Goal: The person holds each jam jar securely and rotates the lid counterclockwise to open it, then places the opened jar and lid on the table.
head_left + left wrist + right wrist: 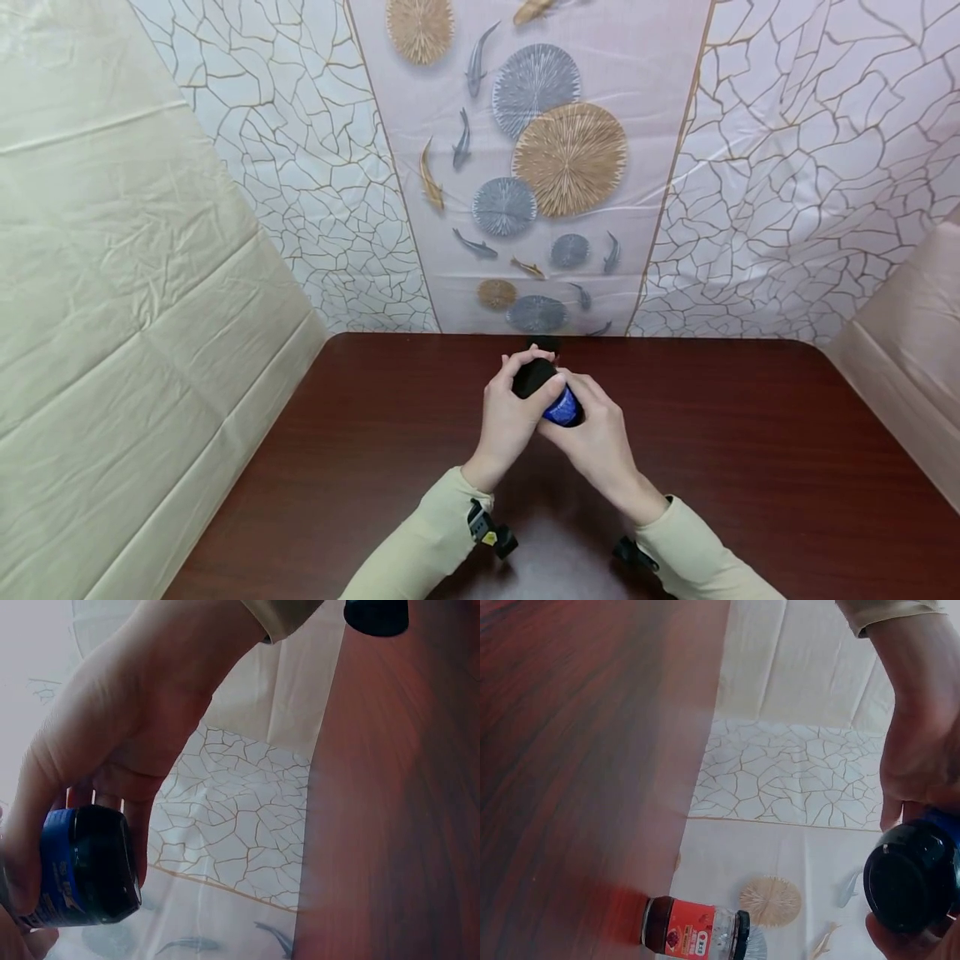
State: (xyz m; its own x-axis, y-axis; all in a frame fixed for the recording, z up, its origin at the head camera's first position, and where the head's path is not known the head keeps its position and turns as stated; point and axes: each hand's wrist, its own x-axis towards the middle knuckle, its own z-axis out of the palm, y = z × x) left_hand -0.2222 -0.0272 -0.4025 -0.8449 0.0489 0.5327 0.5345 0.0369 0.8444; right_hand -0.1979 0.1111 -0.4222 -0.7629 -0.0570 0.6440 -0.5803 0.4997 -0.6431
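Note:
A dark, rounded jar with a blue label is held tilted above the table, between both hands. My left hand grips its black end, thumb on the near side and fingers over the far side. Around the blue part curl the thumb and fingers of my right hand. The left wrist view shows the blue label and glossy dark end of this jar side-on. Its round dark face shows in the right wrist view. The palms hide part of it.
Just beyond the hands stands a second jar with a red label and black lid, mostly hidden in the head view. The dark wooden table ends at a patterned cloth backdrop. Cream cloth walls flank it.

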